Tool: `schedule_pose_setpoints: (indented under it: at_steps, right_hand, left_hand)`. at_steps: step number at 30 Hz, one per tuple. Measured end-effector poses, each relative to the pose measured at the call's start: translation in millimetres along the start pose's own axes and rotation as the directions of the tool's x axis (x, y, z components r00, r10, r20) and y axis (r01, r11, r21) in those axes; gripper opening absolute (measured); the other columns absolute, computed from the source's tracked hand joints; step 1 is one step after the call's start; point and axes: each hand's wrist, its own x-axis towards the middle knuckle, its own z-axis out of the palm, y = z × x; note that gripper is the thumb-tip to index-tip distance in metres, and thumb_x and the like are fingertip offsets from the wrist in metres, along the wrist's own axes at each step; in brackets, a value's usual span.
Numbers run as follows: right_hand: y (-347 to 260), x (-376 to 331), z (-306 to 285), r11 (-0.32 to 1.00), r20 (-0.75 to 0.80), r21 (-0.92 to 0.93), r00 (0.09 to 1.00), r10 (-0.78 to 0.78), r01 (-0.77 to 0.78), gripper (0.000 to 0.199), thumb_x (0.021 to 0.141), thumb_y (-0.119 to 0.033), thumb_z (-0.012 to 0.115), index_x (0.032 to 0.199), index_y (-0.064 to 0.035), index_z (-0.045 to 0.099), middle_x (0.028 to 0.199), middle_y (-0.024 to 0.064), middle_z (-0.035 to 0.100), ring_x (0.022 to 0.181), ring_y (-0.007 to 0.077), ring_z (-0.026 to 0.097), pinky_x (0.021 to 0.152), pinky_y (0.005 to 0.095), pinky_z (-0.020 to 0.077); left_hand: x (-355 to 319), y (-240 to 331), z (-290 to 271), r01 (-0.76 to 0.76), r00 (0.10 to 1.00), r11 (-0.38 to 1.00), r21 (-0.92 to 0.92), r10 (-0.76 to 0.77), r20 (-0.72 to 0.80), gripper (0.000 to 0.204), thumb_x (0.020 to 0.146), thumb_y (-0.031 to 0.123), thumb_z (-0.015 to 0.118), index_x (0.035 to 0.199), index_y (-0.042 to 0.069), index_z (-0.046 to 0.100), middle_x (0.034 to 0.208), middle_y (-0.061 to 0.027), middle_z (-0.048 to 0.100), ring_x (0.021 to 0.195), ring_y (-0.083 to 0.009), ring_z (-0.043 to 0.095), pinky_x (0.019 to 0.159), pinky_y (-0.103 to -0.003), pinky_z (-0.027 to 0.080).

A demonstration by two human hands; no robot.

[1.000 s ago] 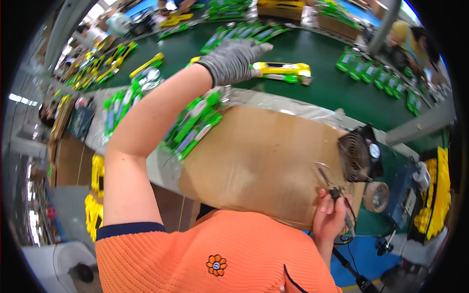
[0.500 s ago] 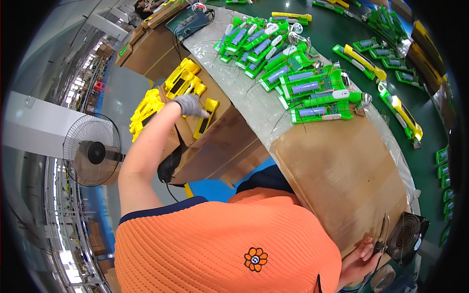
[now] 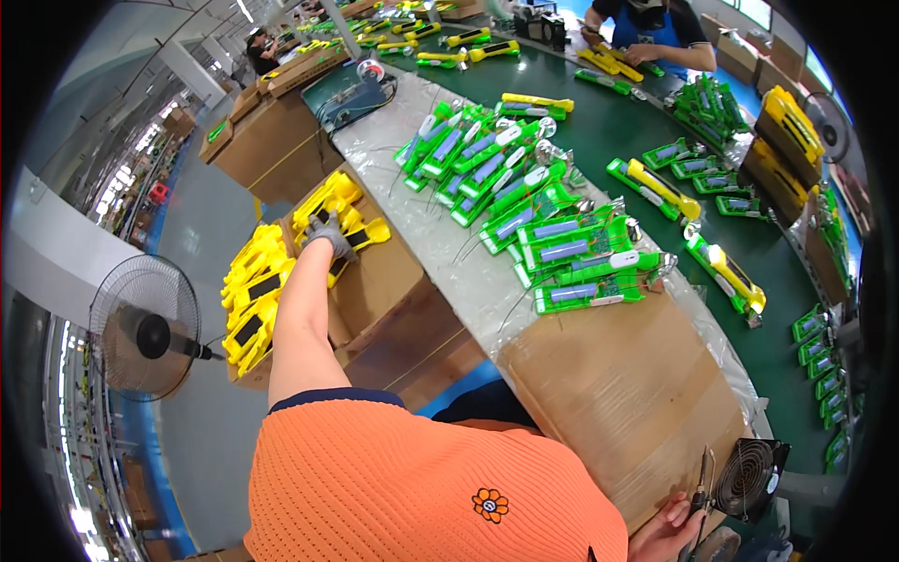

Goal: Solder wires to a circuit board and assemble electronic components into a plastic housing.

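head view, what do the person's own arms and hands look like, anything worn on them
The left hand wears a grey glove; the left forearm is bare. Its short sleeve is orange ribbed knit, edged with a dark navy band. The right hand shows no glove. The right sleeve's edge can't be made out.

left arm [image 3: 304, 323] extended, left grip [image 3: 331, 236] gloved; right grip [image 3: 665, 532] bare, fingers [image 3: 675, 510] curled.

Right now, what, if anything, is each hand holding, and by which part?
Right hand: soldering iron, by its handle. Left hand: among yellow casings; any grip cannot be told.
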Motion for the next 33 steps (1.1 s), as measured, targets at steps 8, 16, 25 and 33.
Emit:
schedule_pose_setpoints:
  at_steps: [8, 16, 25, 33]
  right_hand:
    - [2, 0, -3, 0.998, -0.010, 0.054, 0.999, 0.033, -0.033, 0.039, 0.101, -0.028, 0.051, 0.067, -0.0114, 0.043, 0.063, 0.0044, 0.048, 0.075, 0.0220, 0.051, 0.099, 0.0493, 0.0385]
    - [2, 6, -9, 0.996, 0.064, 0.080, 0.997, 0.040, -0.046, 0.039, 0.101, -0.029, 0.051, 0.067, -0.0117, 0.044, 0.063, 0.0046, 0.048, 0.073, 0.0213, 0.051, 0.095, 0.0466, 0.0393]
    - [17, 9, -28, 0.972, 0.093, 0.232, 0.994, -0.060, 0.037, 0.017, 0.103, -0.015, 0.049, 0.087, -0.0138, 0.043, 0.061, -0.0032, 0.033, 0.059, 0.0094, 0.038, 0.085, 0.0356, 0.0468]
    - [12, 6, -20, 0.974, 0.129, 0.215, 0.987, -0.094, 0.065, 0.007, 0.098, -0.011, 0.054, 0.099, -0.0111, 0.047, 0.063, -0.0002, 0.043, 0.060, 0.0132, 0.047, 0.085, 0.0375, 0.0477]
  left_hand:
    - [-16, 7, 5, -0.164, 0.986, 0.985, 0.043, 0.165, 0.001, 0.123, 0.056, 0.046, 0.089, 0.157, 0.024, 0.023, 0.162, -0.0261, 0.010, 0.143, -0.0454, 0.032, 0.116, -0.047, 0.034]
    - [-92, -6, -5, -0.246, 0.956, 0.954, 0.174, 0.268, -0.121, 0.112, 0.056, 0.056, 0.087, 0.151, 0.024, 0.038, 0.148, -0.0179, 0.046, 0.137, -0.0390, 0.044, 0.110, -0.047, 0.040]
    - [-70, -12, 43, -0.349, 0.868, 0.930, -0.120, 0.272, -0.416, 0.081, 0.064, 0.047, 0.080, 0.131, 0.012, 0.053, 0.127, -0.0231, 0.060, 0.118, -0.0392, 0.059, 0.099, -0.048, 0.048]
    - [-112, -3, 21, -0.236, 0.802, 0.930, -0.282, 0.022, -0.597, 0.091, 0.073, 0.033, 0.079, 0.149, 0.008, 0.037, 0.141, -0.0305, 0.045, 0.125, -0.0427, 0.054, 0.106, -0.040, 0.045]
